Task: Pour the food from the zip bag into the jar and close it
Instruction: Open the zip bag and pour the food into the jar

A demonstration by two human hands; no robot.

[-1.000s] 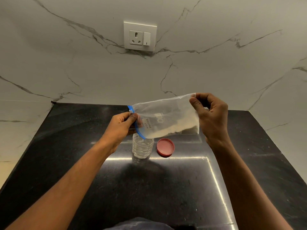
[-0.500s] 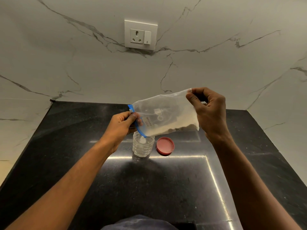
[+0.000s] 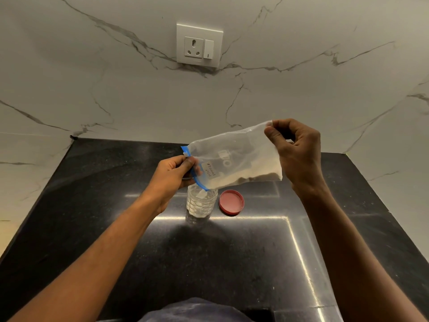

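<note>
Over a black countertop (image 3: pixel 92 217), a person holds a clear zip bag (image 3: pixel 234 159) tilted, its blue zip edge low on the left and its far corner raised on the right. The left hand (image 3: pixel 173 176) pinches the bag at the blue strip, while the right hand (image 3: pixel 297 152) grips the upper right corner between thumb and fingers. Pale powder lies along the bag's lower edge, and a small handwritten label shows near the zip. The bag's lowest corner hangs right over the mouth of an open clear jar (image 3: pixel 201 203), which stands upright. A red lid (image 3: pixel 231 202) lies flat just beside the jar on its right. On the marble wall (image 3: pixel 301 89) behind is a white socket plate (image 3: pixel 199 45).
</note>
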